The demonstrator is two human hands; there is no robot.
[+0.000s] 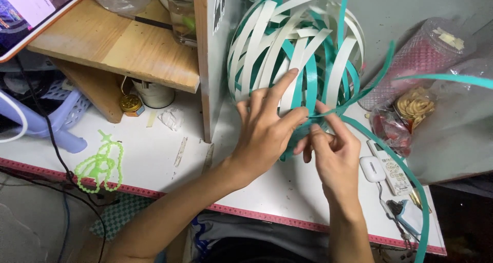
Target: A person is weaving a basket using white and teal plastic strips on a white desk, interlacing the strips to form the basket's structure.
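Weaving was the step in hand, as we judged it: our left hand (264, 132) lay spread over the lower front of the woven ball (295, 52), a rounded openwork shell of white and teal straps standing on the white surface (154, 160). The fingers (285, 86) of that hand were splayed flat against the straps, steadying the shell, not closed around anything. Our right hand (334, 150) sat just below and beside them, its fingers pinched shut on a loose teal strap (390, 145) right where it met the weave. From that pinch the strap ran away past the right fingers, curving down toward the surface edge. Another teal strap end (447, 78) hung free well beyond them.

We judged the next move called for threading the pinched strap under or over a neighbouring band while the left fingers kept the shell from turning.

Just past the right fingers lay a white remote (393, 165) and a small white case (372, 168). Well off from the left fingers rested a green bead string (100, 163), under a wooden shelf (118, 42).
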